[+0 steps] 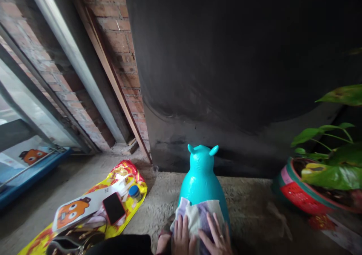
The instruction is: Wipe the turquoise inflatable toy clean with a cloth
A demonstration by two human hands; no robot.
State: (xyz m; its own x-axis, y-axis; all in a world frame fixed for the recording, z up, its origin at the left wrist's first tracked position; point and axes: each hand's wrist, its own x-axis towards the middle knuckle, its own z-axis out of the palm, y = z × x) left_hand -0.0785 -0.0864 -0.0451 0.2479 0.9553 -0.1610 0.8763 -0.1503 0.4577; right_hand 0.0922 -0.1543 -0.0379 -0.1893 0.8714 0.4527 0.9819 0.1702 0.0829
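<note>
A turquoise inflatable animal toy point(203, 183) with two small ears stands upright on the floor in front of me, its head toward the black panel. Over its lower back is spread a white and pale purple striped cloth point(194, 213). My left hand point(181, 238) rests flat on the left part of this cloth, fingers stretched forward. To its right, my right hand point(217, 238) also lies on the cloth with its fingers spread, a ring on one of them. The bottom edge of the picture cuts off both hands and the toy's rear.
At left, a yellow and red plastic sheet point(124, 225) holds a phone point(113, 208), a blue-lidded jar point(135, 193), a cartoon-printed card point(73, 212) and a bag point(75, 243). A potted plant point(299, 191) stands right. Behind are a black panel point(226, 77) and a wooden plank point(113, 77).
</note>
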